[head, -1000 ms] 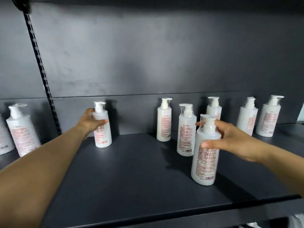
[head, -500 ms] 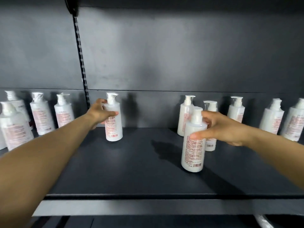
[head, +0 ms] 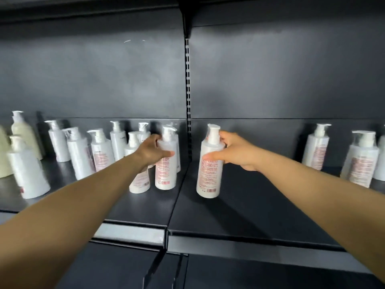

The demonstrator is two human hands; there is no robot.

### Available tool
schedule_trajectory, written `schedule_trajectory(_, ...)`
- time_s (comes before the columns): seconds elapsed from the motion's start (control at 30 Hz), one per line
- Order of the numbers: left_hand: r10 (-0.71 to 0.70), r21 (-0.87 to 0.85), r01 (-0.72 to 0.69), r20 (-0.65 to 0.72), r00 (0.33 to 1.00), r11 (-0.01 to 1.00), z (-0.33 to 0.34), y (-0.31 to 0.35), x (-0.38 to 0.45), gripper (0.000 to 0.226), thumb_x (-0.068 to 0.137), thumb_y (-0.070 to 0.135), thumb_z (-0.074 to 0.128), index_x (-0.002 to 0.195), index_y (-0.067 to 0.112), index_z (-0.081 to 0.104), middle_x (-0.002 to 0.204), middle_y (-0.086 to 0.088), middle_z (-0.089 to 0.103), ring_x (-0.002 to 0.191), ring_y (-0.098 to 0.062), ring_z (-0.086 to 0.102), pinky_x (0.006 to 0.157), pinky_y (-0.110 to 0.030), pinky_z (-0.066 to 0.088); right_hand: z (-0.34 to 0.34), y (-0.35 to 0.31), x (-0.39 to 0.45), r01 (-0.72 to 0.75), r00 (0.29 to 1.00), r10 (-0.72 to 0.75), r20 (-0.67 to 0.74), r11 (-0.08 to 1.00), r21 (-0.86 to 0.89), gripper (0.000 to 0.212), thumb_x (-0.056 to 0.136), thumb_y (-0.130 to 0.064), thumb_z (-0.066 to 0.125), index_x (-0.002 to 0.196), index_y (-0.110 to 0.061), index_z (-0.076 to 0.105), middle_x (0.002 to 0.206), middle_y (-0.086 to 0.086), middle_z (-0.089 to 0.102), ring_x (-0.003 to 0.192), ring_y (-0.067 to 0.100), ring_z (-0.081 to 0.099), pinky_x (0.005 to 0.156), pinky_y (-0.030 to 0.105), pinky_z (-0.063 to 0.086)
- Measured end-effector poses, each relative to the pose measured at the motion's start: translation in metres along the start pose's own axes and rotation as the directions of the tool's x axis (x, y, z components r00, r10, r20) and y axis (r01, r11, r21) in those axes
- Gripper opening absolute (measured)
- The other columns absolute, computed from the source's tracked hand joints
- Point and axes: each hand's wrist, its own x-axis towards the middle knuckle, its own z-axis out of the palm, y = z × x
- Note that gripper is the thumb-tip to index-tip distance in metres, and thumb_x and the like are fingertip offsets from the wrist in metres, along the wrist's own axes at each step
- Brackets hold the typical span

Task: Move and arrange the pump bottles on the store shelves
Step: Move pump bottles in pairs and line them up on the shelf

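Far left: two cream-coloured pump bottles (head: 23, 132) stand on the dark left shelf (head: 133, 207), blurred. Beside them a crowd of white pump bottles (head: 79, 153) fills the left shelf back to the rear panel. Left of centre: the left hand (head: 153, 150) wraps its fingers round the shoulder of a white pump bottle (head: 166, 163), thumb across the front; this left-held bottle stands upright at the right end of the left shelf, just beside a slotted upright (head: 188, 101). Right of the upright: the right hand (head: 235, 153) grips a second white bottle (head: 209, 163) at its shoulder, thumb forward, fingers behind the neck. This right-held bottle tilts slightly at the left end of the right shelf (head: 260, 215); whether its base touches the shelf cannot be told. Far right: more white bottles (head: 316, 149) stand near the rear panel.
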Motion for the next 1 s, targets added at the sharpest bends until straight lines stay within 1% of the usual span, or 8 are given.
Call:
schedule_trajectory(0.07, -0.005, 0.000, 0.005, 0.033, 0.999, 1.000, -0.006, -0.015, 0.000, 0.063, 0.081, 0.013, 0.072, 0.134, 0.010, 0.039, 0.113, -0.006, 0.055, 0.098, -0.021, 0.054, 0.086, -0.034, 0.048, 0.023, 0.004, 0.009, -0.030, 1.000, 0.030, -0.007, 1.000, -0.008, 0.040, 0.076, -0.008, 0.077, 0.108, -0.022, 0.057, 0.100, -0.005, 0.065, 0.095, 0.011, 0.063, 0.076, 0.027, 0.052)
schedule_trajectory(0.23, 0.005, -0.035, -0.002, 0.087, 0.996, 0.999, -0.013, -0.035, 0.000, 0.062, 0.082, 0.016, 0.070, 0.134, 0.014, 0.036, 0.120, -0.007, 0.056, 0.114, -0.026, 0.055, 0.098, -0.045, 0.047, 0.049, 0.015, 0.014, -0.067, 0.995, 0.067, -0.080, 0.998, 0.007, 0.044, 0.079, -0.008, 0.074, 0.115, -0.024, 0.055, 0.103, -0.007, 0.064, 0.099, 0.012, 0.061, 0.075, 0.023, 0.050)
schedule_trajectory(0.37, 0.027, -0.002, -0.027, 0.100, 0.995, 1.000, -0.013, -0.033, 0.000, 0.065, 0.085, 0.018, 0.067, 0.139, 0.013, 0.031, 0.127, -0.008, 0.054, 0.116, -0.026, 0.053, 0.097, -0.040, 0.046, 0.050, 0.015, 0.014, -0.096, 0.991, 0.096, -0.093, 0.995, 0.003, 0.045, 0.080, -0.007, 0.073, 0.117, -0.025, 0.053, 0.108, -0.003, 0.064, 0.105, 0.017, 0.061, 0.089, 0.035, 0.051)
schedule_trajectory(0.5, 0.039, 0.103, -0.050, 0.106, 0.994, 0.993, -0.015, -0.029, -0.002, 0.064, 0.086, 0.021, 0.066, 0.139, 0.010, 0.031, 0.130, -0.008, 0.051, 0.119, -0.027, 0.051, 0.095, -0.035, 0.043, 0.051, 0.014, 0.012, -0.131, 0.986, 0.130, -0.105, 0.991, -0.010, 0.055, 0.081, -0.010, 0.073, 0.128, -0.024, 0.049, 0.115, -0.001, 0.063, 0.109, 0.018, 0.060, 0.092, 0.039, 0.051)
schedule_trajectory(0.57, 0.042, 0.162, -0.060, 0.111, 0.993, 0.985, -0.018, -0.027, -0.002, 0.066, 0.085, 0.021, 0.067, 0.139, 0.008, 0.032, 0.133, -0.008, 0.050, 0.121, -0.027, 0.050, 0.100, -0.036, 0.043, 0.051, 0.014, 0.010, -0.153, 0.983, 0.148, -0.104, 0.988, -0.033, 0.060, 0.080, -0.013, 0.074, 0.132, -0.026, 0.046, 0.119, -0.001, 0.062, 0.111, 0.018, 0.059, 0.092, 0.041, 0.051)
schedule_trajectory(0.7, 0.046, 0.234, -0.071, 0.112, 0.993, 0.970, -0.027, -0.020, -0.003, 0.070, 0.082, 0.023, 0.070, 0.141, 0.008, 0.035, 0.138, -0.009, 0.048, 0.123, -0.027, 0.049, 0.103, -0.037, 0.042, 0.048, 0.010, 0.003, -0.180, 0.980, 0.171, -0.106, 0.980, -0.083, 0.059, 0.082, -0.015, 0.072, 0.133, -0.025, 0.045, 0.120, -0.002, 0.060, 0.113, 0.018, 0.056, 0.089, 0.037, 0.050)
schedule_trajectory(0.83, 0.059, 0.216, -0.081, 0.104, 0.993, 0.973, -0.035, -0.008, -0.006, 0.064, 0.082, 0.019, 0.071, 0.138, 0.008, 0.041, 0.136, -0.009, 0.050, 0.122, -0.026, 0.050, 0.097, -0.031, 0.041, 0.037, 0.001, -0.006, -0.207, 0.971, 0.184, -0.151, 0.965, -0.158, 0.056, 0.086, -0.016, 0.068, 0.135, -0.023, 0.044, 0.112, 0.002, 0.061, 0.111, 0.020, 0.057, 0.089, 0.036, 0.051)
schedule_trajectory(1.0, 0.142, 0.290, -0.162, 0.090, 0.986, 0.943, -0.053, 0.027, -0.011, 0.079, 0.074, 0.025, 0.078, 0.140, 0.007, 0.039, 0.143, -0.009, 0.045, 0.128, -0.024, 0.047, 0.108, -0.032, 0.037, 0.005, -0.020, -0.029, -0.218, 0.971, 0.164, -0.176, 0.907, -0.359, 0.063, 0.085, -0.029, 0.070, 0.139, -0.030, 0.039, 0.128, 0.003, 0.052, 0.110, 0.020, 0.055, 0.090, 0.030, 0.049)
